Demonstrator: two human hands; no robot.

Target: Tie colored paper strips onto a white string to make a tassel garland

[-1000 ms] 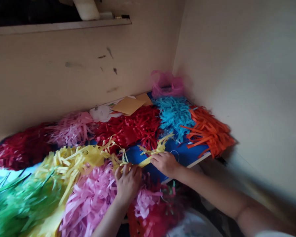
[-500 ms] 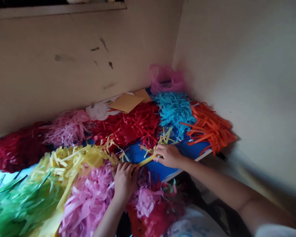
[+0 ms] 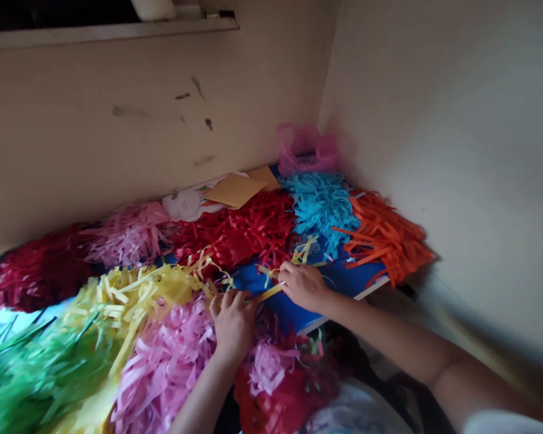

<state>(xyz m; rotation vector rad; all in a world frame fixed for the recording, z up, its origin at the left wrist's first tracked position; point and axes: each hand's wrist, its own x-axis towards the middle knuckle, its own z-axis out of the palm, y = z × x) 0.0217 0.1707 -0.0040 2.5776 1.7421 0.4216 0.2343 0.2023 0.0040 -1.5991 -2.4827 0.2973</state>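
Two hands share one yellow fringed strip [image 3: 266, 293], which lies low over the bare blue tabletop [image 3: 344, 278] near its front edge. The left hand [image 3: 233, 322] has its fingers curled down and pinched on the strip's near end, where it leaves the yellow pile [image 3: 140, 289]. Its wrist rests on the pink pile [image 3: 163, 361]. The right hand [image 3: 301, 283] is closed on the far end, and loose yellow tips fan out just beyond its knuckles.

Red [image 3: 248, 229], light blue [image 3: 319, 205] and orange [image 3: 384, 235] piles crowd the back and right edges (a pink bag [image 3: 305, 147] sits in the far corner).

The step looks like drawing the strip straight. It probably goes best with an even, gentle pull and a grip on the uncut spine rather than the fringe. Paper this thin could tear, or snag the red shreds beside it.
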